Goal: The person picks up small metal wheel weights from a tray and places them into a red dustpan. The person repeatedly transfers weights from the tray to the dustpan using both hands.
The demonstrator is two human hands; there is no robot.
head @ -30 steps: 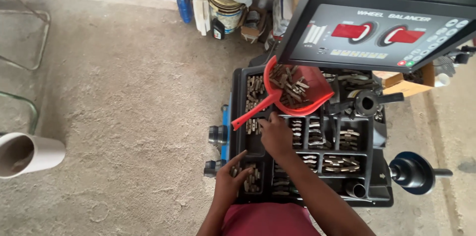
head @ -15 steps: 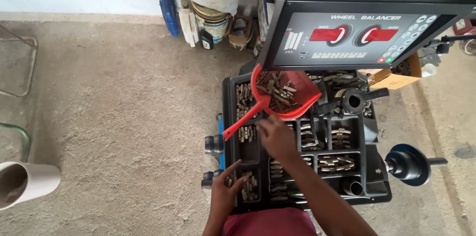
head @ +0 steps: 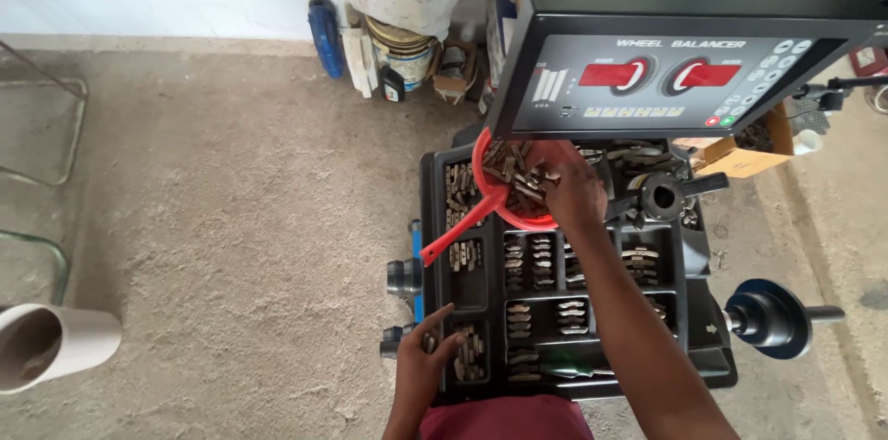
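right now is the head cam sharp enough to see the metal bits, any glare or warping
Head view: even daylight, soft shadows, no strong glare. The small metal pieces in the red scoop and the black tray read clearly. The right hand and left hand are sharp. Wide-lens bending shows at the edges, on the tilted console panel.

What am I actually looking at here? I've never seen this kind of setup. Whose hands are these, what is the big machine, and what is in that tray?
The view comes from a camera worn on a person's head, looking down, so the two bare arms rising from the bottom edge are that person's own. The machine is a wheel balancer: its slanted display panel sits above a black compartment tray holding many small metal weights, sorted by slot. A red scoop with a long handle rests on the tray, full of weights. The right hand reaches into the scoop; whether it grips a weight cannot be told. The left hand rests open at the tray's near-left compartment. The concrete floor lies around it.
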